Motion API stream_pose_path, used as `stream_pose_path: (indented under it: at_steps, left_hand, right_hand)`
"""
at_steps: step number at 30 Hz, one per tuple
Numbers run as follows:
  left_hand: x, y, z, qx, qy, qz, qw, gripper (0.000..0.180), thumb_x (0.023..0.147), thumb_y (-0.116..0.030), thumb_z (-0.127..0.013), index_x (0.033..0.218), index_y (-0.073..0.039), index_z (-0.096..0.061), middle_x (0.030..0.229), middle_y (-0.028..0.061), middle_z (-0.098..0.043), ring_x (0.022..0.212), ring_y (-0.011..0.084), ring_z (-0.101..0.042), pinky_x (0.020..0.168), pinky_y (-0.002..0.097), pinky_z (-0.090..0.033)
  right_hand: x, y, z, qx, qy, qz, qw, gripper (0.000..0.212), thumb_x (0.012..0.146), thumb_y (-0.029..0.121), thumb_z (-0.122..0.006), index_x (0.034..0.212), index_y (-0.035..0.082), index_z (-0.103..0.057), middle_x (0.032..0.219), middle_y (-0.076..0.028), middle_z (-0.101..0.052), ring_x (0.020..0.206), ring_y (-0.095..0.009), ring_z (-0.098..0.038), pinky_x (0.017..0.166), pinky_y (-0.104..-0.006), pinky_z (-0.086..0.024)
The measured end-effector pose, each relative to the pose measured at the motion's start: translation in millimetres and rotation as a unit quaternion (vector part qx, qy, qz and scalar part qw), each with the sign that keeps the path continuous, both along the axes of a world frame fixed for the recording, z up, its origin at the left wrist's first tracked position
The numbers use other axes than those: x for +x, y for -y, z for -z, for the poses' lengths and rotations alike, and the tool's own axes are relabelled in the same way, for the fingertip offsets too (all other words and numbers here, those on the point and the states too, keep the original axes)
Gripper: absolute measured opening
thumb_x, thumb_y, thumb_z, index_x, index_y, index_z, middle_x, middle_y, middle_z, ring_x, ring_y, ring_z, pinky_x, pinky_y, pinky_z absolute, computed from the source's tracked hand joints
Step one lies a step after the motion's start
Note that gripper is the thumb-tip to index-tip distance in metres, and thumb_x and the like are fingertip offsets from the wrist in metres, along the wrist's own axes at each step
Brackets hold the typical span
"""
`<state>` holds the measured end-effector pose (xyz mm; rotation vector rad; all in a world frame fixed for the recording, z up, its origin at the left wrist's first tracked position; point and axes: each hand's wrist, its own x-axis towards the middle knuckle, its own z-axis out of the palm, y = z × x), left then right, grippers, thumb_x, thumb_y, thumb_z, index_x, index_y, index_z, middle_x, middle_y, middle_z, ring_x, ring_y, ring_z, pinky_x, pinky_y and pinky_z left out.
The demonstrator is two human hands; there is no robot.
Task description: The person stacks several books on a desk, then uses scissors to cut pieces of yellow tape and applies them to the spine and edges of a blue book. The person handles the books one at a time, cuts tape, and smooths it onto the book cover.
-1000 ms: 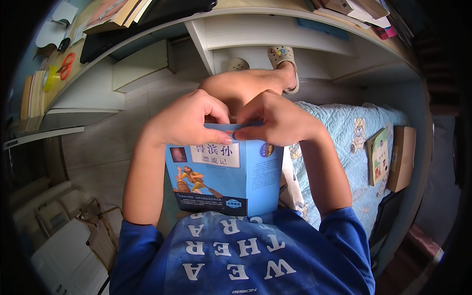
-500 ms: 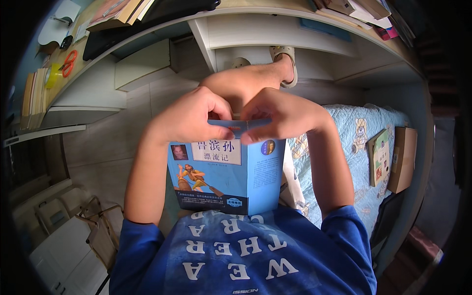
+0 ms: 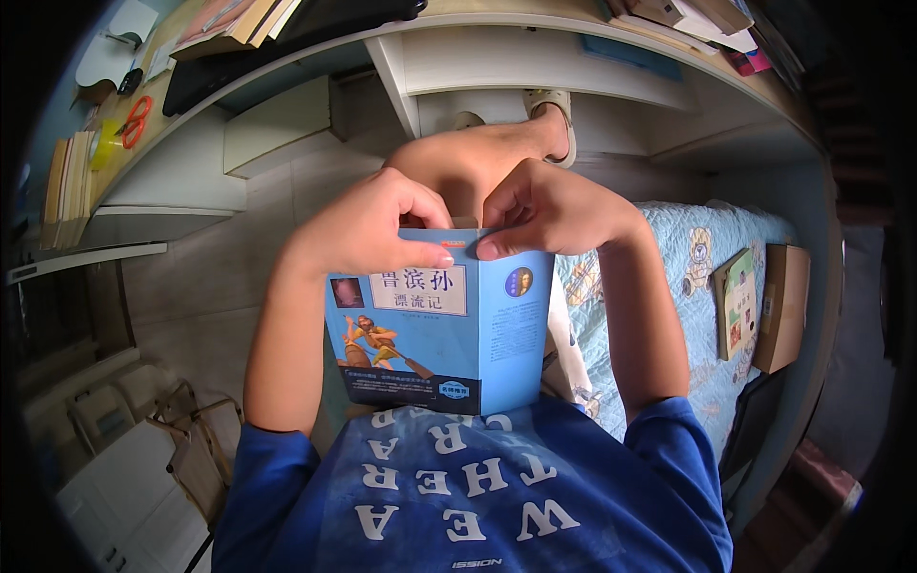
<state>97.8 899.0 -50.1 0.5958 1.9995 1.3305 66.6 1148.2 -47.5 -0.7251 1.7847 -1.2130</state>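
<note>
Here, a blue book (image 3: 435,329) stands upright against the person's chest, its cover with a picture of a man facing the camera. Both hands close on its top edge: the left hand (image 3: 368,229) pinches the upper left with the thumb flat on the cover, and the right hand (image 3: 554,210) pinches the upper right the same way. The book hangs below each grip. The fingers behind seem to part the pages, though they are hidden. A bed (image 3: 702,258) lies to the right, carrying a green book (image 3: 737,301).
</note>
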Motion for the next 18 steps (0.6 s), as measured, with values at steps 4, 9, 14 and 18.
stream_pose_path:
  at_steps: [4, 9, 14, 18]
  left_hand:
    - [9.9, 9.6, -9.7, -0.001, -0.092, -0.095, 0.991, 0.016, 0.077, -0.004, -0.079, 0.090, 0.000, -0.072, 0.096, 0.0070, -0.070, 0.083, 0.0107, -0.060, 0.078, 0.0256, -0.048]
    - [49.6, 45.8, 31.6, 0.058, -0.114, -0.461, 0.878, 0.028, 0.087, -0.017, -0.075, 0.110, -0.003, -0.064, 0.099, 0.0009, -0.065, 0.085, 0.0074, -0.056, 0.075, 0.0234, -0.043]
    - [133.4, 65.1, 82.1, 0.130, 0.196, -0.533, 0.813, 0.046, 0.095, -0.042, -0.065, 0.115, 0.000, -0.062, 0.105, 0.0046, -0.065, 0.096, 0.0133, -0.058, 0.094, 0.0324, -0.043]
    - [166.7, 53.6, 84.1, 0.157, 0.150, -0.494, 0.842, 0.036, 0.098, -0.029, -0.064, 0.117, 0.001, -0.063, 0.108, 0.0055, -0.067, 0.095, 0.0121, -0.060, 0.090, 0.0293, -0.046]
  right_hand:
    - [4.7, -15.7, 10.1, -0.013, -0.017, 0.081, 0.997, 0.021, 0.085, 0.018, -0.080, 0.083, -0.002, -0.075, 0.070, -0.003, -0.069, 0.063, -0.006, -0.056, 0.059, -0.0238, -0.045]
    - [29.7, -38.1, 43.0, -0.087, 0.102, 0.253, 0.958, 0.022, 0.091, 0.022, -0.075, 0.093, -0.001, -0.076, 0.076, -0.003, -0.070, 0.070, -0.009, -0.061, 0.064, -0.0248, -0.049]
    - [87.0, -44.3, 76.3, -0.115, 0.230, 0.352, 0.900, 0.029, 0.092, 0.028, -0.073, 0.090, 0.000, -0.069, 0.080, -0.004, -0.069, 0.070, -0.010, -0.063, 0.066, -0.0247, -0.051]
    - [127.7, -41.7, 83.5, -0.150, 0.301, 0.366, 0.868, 0.018, 0.095, 0.014, -0.069, 0.089, -0.002, -0.069, 0.085, -0.005, -0.071, 0.079, -0.010, -0.065, 0.074, -0.0271, -0.054]
